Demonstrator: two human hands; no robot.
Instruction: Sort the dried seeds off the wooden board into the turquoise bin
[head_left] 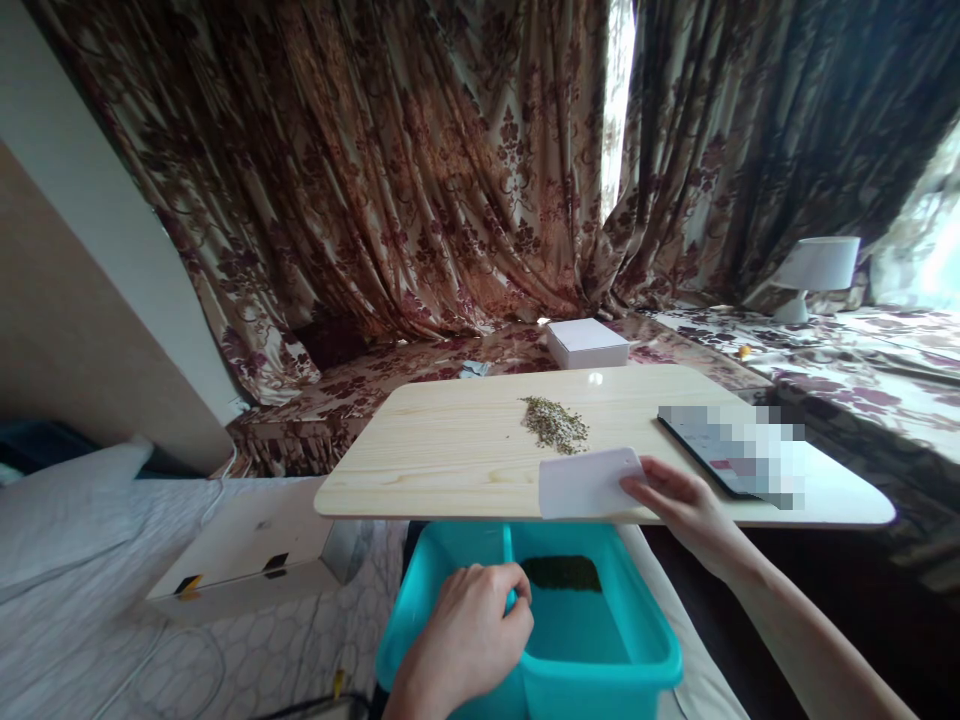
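My right hand is closed on one end of a white plastic scraper, a flat sheet that stands at the table's near edge. Just beyond the scraper lies a loose pile of small greenish-brown seeds or grains. Below the table edge is a turquoise bin, split in two by a divider. My left hand is curled over that divider, with thumb and fingers pinching it. Dark grains lie at the far end of the bin's right compartment. My hand covers much of the left compartment.
The pale wooden table has rounded corners. A tablet, its screen blurred, lies on its right side. Behind stands a white box; another white box rests on the bed at left. A lamp is at far right.
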